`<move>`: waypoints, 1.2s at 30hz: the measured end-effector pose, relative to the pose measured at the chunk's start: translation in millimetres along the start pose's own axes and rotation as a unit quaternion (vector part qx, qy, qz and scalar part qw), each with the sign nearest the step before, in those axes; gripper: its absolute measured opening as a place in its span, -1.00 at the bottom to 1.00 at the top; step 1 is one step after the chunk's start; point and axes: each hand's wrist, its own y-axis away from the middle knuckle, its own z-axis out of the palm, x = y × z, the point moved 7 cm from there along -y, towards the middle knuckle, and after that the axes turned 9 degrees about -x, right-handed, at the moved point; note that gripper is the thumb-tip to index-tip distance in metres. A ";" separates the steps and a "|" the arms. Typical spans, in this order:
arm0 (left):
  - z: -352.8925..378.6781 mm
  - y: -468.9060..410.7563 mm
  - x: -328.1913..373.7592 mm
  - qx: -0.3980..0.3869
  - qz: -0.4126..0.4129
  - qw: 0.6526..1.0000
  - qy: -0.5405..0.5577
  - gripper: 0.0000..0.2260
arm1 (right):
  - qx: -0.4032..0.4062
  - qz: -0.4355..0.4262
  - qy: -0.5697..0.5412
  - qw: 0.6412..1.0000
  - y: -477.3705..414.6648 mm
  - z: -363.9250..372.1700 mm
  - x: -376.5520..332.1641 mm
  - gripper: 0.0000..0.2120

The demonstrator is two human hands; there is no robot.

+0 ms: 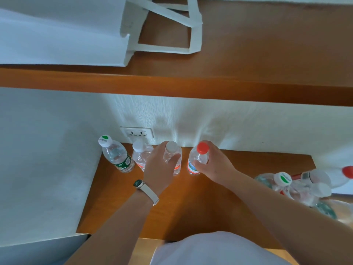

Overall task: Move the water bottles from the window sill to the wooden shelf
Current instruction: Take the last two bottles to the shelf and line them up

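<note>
Several clear water bottles stand in a row on a lower wooden surface (191,197) against the white wall. My left hand (158,167) is wrapped around a white-capped bottle (174,155) that stands on the wood. My right hand (212,163) grips a red-capped bottle (198,157) beside it, also standing. To the left stand a green-labelled bottle (116,153) with a green-and-white cap and another white-capped bottle (140,154), both untouched.
A pile of more bottles (303,186) lies at the right edge. A wall socket (136,132) sits just behind the row. Above runs a wooden shelf (248,60) holding a white tote bag (66,31) with loose handles.
</note>
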 end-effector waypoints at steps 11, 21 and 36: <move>-6.0 27.4 11.7 0.075 -0.004 0.997 -0.023 -0.53 | 0.014 0.002 0.058 0.998 43.0 -25.0 19.3 -0.32; 39.5 71.9 126.0 0.117 0.135 0.961 -0.211 -0.68 | 0.054 -0.127 0.224 0.965 127.0 -103.3 10.7 -0.54; 209.6 82.0 174.2 -0.093 0.000 0.983 -0.160 -0.50 | -0.026 -0.036 0.260 0.965 197.5 -165.9 122.3 -0.59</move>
